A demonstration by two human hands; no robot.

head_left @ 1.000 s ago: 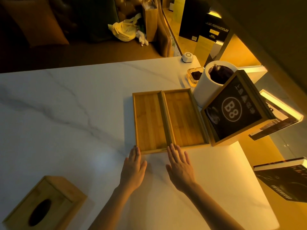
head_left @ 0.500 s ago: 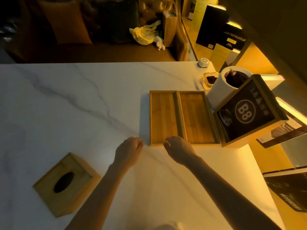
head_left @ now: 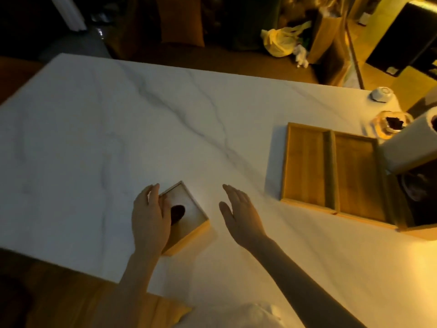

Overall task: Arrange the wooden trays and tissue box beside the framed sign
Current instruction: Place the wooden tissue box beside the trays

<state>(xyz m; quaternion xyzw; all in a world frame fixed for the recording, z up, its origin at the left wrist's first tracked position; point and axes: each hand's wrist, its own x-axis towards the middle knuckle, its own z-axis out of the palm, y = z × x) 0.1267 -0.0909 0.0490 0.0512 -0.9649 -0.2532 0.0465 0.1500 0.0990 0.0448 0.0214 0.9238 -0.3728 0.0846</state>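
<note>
The wooden tissue box [head_left: 189,207] with a dark oval slot sits on the white marble table [head_left: 118,126] near its front edge. My left hand [head_left: 150,221] lies over the box's left side, fingers stretched across the top and hiding part of the slot. My right hand [head_left: 241,214] hovers open just right of the box, not touching it. Two shallow wooden trays [head_left: 303,166] [head_left: 357,178] lie side by side at the right. Against their right side stands the dark framed sign [head_left: 418,197], mostly cut off by the frame's edge.
A white cylinder [head_left: 411,147] stands behind the sign, with a glass dish of dark bits [head_left: 390,123] and a small white device [head_left: 382,94] near the far right corner. The table's front edge runs diagonally at lower left. Bags and furniture lie beyond the table.
Both hands left the trays' front edge and moved left to the tissue box. The left hand now rests on the box, the right has opened beside it. My view swung left.
</note>
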